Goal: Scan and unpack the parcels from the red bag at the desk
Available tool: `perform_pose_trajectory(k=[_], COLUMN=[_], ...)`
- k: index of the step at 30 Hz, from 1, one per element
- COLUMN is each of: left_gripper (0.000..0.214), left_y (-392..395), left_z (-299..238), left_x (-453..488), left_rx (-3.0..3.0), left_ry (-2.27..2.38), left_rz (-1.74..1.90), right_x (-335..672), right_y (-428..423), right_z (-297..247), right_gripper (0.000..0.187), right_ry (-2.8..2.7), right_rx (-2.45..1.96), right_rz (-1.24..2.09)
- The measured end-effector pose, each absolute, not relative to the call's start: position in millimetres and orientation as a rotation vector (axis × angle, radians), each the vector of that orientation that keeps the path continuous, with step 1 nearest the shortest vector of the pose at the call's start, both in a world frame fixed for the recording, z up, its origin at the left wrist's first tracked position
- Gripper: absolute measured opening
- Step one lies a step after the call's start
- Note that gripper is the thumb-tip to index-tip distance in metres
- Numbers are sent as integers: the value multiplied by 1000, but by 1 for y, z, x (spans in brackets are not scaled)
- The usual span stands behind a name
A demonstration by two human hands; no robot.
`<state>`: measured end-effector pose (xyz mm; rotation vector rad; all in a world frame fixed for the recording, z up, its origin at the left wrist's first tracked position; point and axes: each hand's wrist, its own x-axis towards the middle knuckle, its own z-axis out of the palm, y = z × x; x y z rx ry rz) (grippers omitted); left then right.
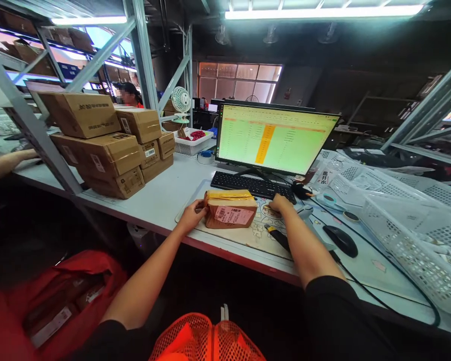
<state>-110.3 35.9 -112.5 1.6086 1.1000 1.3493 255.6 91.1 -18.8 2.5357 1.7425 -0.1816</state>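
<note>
A small cardboard parcel (231,213) with yellow tape along its top and a pinkish label on its front rests on the patterned desk mat (261,231). My left hand (194,214) grips the parcel's left end, thumb and fingers around its edge. Beside the parcel's right end, my right hand (280,203) is lowered at the front edge of the black keyboard (244,183); its fingers are mostly hidden. A black and yellow utility knife (278,236) lies on the mat near my right forearm. Behind the keyboard a monitor (274,138) shows a spreadsheet.
Brown cartons (108,153) are stacked at left beside a metal rack post (37,128). White plastic baskets (413,230), a black mouse (340,240) and cables occupy the right. A red bag (97,265) with boxes sits below left. Another person's arm (9,161) reaches in at far left.
</note>
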Motion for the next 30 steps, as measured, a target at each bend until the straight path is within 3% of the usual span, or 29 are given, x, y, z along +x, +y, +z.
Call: perform_pose_trajectory(k=[6, 10, 14, 19, 25, 30], left_gripper=[31, 33, 42, 35, 28, 34], left_y=[34, 27, 2, -29, -40, -32], left_z=[-110, -103, -86, -79, -77, -57], left_x=[-106, -116, -132, -137, -133, -130], left_rx=[1601, 1636, 2270, 2887, 2860, 2809], left_ry=[1182, 1243, 1145, 928, 1109, 1033], left_rz=[1460, 1588, 1775, 1632, 1356, 1527], right_x=[252, 255, 258, 270, 253, 214], right_y=[44, -20, -80, -95, -90, -110], right_z=[-13, -24, -46, -53, -14, 6], right_gripper=[55, 54, 57, 52, 57, 57], right_ry=[1991, 2187, 2260, 2329, 2703, 2941], right_rx=[2397, 2229, 2139, 2290, 2459, 2254], right_rz=[-121, -146, -148, -79, -653, -1124])
